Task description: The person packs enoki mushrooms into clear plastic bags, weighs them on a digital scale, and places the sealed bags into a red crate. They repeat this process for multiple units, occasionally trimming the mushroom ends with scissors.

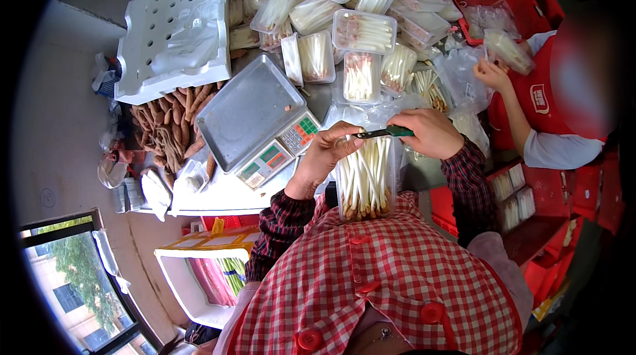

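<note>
My right hand [431, 130] grips the green handle of a small knife [399, 131]. Its dark blade points left, the tip reaching the fingers of my left hand [325, 153]. Thumb and fingers of that hand pinch a small pale stalk end [361, 131] against the blade; most of it is hidden. Below both hands, close to my checked apron, is a clear plastic box [341, 191] filled with thin white vegetable stalks [366, 173] with brownish lower ends. Just beyond my hands, another open clear box [361, 76] of similar stalks sits on the worktable.
A digital scale [253, 111] stands left of my hands. Behind it are a white foam crate [174, 22] and brown tubers [171, 129]. Packed stalk boxes [365, 32] pile up at the back. On the right, a person in a red apron [526, 91] holds a packed box [508, 51].
</note>
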`<action>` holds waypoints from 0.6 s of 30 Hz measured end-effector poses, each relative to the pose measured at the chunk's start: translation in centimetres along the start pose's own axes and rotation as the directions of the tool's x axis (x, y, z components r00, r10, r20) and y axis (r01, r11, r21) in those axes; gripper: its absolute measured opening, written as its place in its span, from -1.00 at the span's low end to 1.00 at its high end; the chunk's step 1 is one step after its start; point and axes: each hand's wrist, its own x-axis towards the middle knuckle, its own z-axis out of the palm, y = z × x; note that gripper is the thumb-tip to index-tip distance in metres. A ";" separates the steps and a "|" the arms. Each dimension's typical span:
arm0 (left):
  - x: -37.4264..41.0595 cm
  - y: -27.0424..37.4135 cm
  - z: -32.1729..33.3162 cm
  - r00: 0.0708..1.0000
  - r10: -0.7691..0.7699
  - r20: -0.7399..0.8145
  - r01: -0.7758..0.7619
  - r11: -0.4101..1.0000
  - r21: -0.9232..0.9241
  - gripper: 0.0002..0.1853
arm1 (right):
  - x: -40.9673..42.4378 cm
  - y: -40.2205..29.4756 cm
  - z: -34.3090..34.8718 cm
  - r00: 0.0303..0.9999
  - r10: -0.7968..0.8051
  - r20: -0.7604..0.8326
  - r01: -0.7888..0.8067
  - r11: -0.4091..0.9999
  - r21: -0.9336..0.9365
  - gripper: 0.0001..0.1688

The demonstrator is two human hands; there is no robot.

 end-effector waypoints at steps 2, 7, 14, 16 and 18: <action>-0.1 0.1 0.0 1.000 -0.003 -0.005 0.003 1.000 -0.005 -0.75 | 0.1 0.0 0.1 1.000 -0.022 -0.012 0.022 1.000 0.007 -0.73; -0.1 1.1 0.2 0.999 0.021 0.050 -0.024 0.999 0.045 -0.80 | 0.5 1.1 0.5 0.997 0.080 -0.015 -0.080 0.997 -0.008 -0.76; -0.1 0.7 -0.4 1.000 -0.013 0.027 0.014 1.000 -0.028 -0.82 | -2.7 6.4 2.7 0.966 0.250 -0.067 -0.248 0.968 0.036 -0.72; -0.1 0.3 -0.9 1.000 0.007 0.001 -0.007 0.999 0.041 -0.68 | -4.8 7.9 5.0 0.909 0.417 0.028 -0.417 0.909 0.011 -0.69; -0.5 0.0 -1.0 0.991 -0.069 -0.117 0.071 0.997 0.014 -0.61 | -8.2 10.5 8.1 0.830 0.534 0.163 -0.534 0.844 -0.047 -0.60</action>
